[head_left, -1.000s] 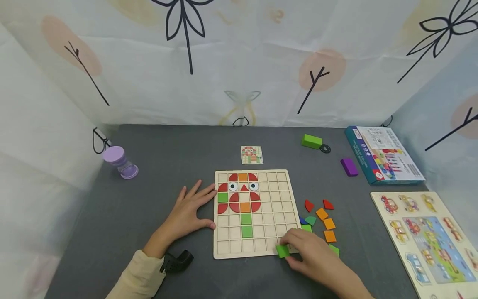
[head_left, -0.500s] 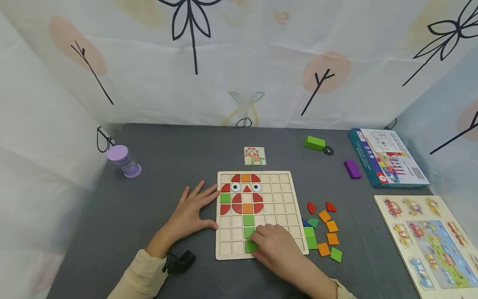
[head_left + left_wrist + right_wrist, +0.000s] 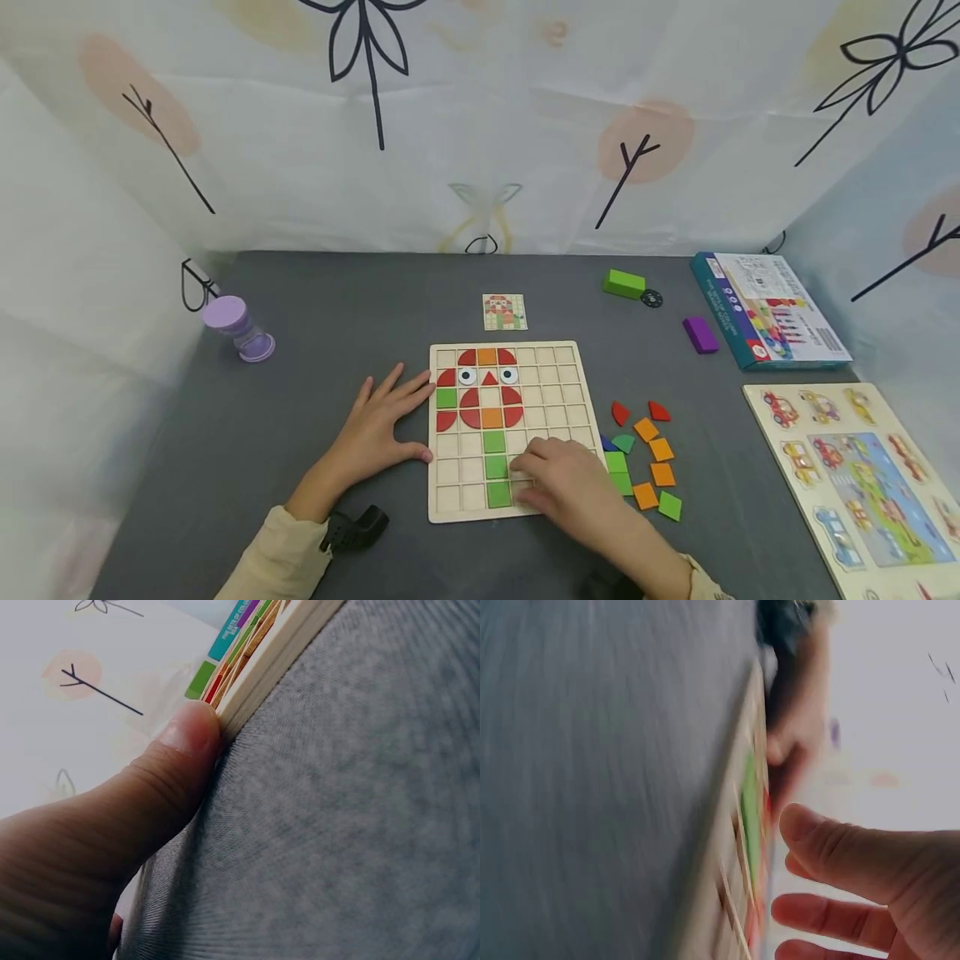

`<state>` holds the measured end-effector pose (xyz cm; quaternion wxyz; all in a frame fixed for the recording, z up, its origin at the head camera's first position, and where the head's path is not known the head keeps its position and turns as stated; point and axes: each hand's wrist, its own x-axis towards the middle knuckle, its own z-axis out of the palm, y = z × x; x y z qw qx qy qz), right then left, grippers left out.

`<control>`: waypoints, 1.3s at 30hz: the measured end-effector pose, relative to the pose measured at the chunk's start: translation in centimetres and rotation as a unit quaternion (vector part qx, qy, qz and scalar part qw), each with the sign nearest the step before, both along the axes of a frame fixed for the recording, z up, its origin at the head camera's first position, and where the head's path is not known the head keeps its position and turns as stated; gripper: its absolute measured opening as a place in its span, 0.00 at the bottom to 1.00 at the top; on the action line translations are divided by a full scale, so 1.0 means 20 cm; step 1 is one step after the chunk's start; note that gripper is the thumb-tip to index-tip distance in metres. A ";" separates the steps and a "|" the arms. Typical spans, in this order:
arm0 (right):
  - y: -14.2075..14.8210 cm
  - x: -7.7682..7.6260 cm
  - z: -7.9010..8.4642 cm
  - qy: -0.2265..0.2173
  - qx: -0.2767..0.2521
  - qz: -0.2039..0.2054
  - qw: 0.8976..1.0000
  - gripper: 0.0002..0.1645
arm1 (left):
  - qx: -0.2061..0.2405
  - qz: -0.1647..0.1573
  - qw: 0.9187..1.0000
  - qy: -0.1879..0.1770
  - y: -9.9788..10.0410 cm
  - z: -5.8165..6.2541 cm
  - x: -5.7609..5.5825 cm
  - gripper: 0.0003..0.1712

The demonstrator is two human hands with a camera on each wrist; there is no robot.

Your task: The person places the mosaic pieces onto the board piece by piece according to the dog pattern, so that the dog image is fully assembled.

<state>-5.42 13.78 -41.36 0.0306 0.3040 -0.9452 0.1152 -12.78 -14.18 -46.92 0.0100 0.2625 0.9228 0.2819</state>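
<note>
A wooden grid board (image 3: 552, 414) lies on the grey table, its left part bearing red, orange and green pieces and two eye tiles. Along its left edge rests my left hand (image 3: 378, 421), fingers spread, with the thumb (image 3: 187, 739) touching the board's side in the left wrist view. My right hand (image 3: 570, 483) hovers over the lower right of the board, just right of a green square tile (image 3: 498, 495) set in the bottom row. In the right wrist view its thumb (image 3: 840, 851) and fingers are apart and hold nothing.
Loose orange squares (image 3: 662, 474), green squares (image 3: 618, 483) and red pieces (image 3: 658, 411) lie right of the board. A pattern card (image 3: 505, 312) is behind it. Farther right are a box (image 3: 780, 312) and a picture puzzle (image 3: 847, 417); a purple hourglass (image 3: 240, 327) stands left.
My right hand carried a green square from the board's lower right edge to the bottom row under the other green squares, let it go and drew slightly right. My left hand stayed put.
</note>
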 end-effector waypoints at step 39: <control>0.17 -0.18 0.03 0.004 0.012 -0.087 0.996 0.15 | 0.007 0.000 1.000 0.007 -0.01 -0.01 0.00 0.57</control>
